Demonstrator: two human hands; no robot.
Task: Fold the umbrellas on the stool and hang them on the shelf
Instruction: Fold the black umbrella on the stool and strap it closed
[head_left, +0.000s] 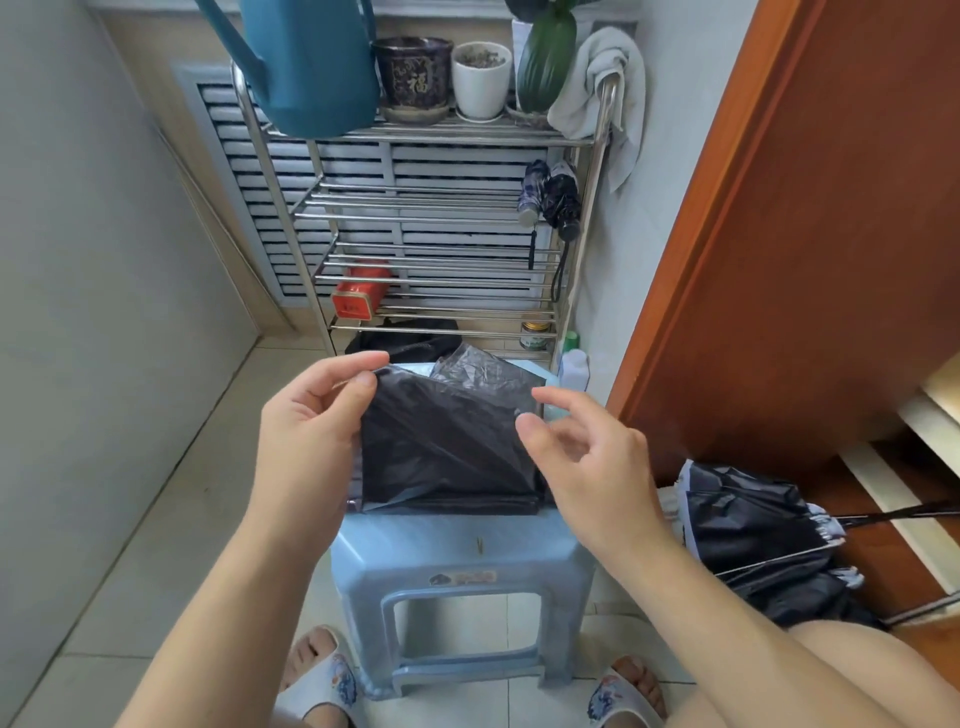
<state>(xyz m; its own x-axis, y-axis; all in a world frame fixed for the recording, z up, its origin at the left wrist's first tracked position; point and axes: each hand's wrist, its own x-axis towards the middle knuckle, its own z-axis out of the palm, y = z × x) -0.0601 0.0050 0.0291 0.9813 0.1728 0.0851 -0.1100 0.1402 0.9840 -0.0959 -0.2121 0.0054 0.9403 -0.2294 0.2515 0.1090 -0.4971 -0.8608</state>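
left hand (306, 415): centre-left of the frame, thumb and forefinger pinching the upper left corner of the black fabric, rest of the fingers loosely curled behind it
right hand (587, 441): centre-right, fingers spread and relaxed right at the fabric's right edge, thumb and forefinger tips a bit apart. Can't tell if it's actually touching the cloth, doesn't look like a grip
black fabric (447, 441): dark folded sheet held up between the hands, bottom edge resting on the stool top; pretty sure it's umbrella canopy but no handle showing
stool (462, 561): light blue plastic, lower centre, right in front of the person's slippered feet
crinkly dark plastic (478, 364): lying on the stool's far side, just behind the fabric
open umbrella (753, 525): lower right, black with a pale printed rim, half collapsed on the floor beside the stool, ribs and shaft sticking out to the right
shelf (415, 208): metal rack, upper centre, against a louvred panel
hung umbrellas (553, 200): two folded ones dangling off the shelf's right side, straps hanging down
top of shelf: teal watering can (311, 62), plant pots, a pale towel (602, 83) draped on the right post
lower rack: a red box (358, 291)
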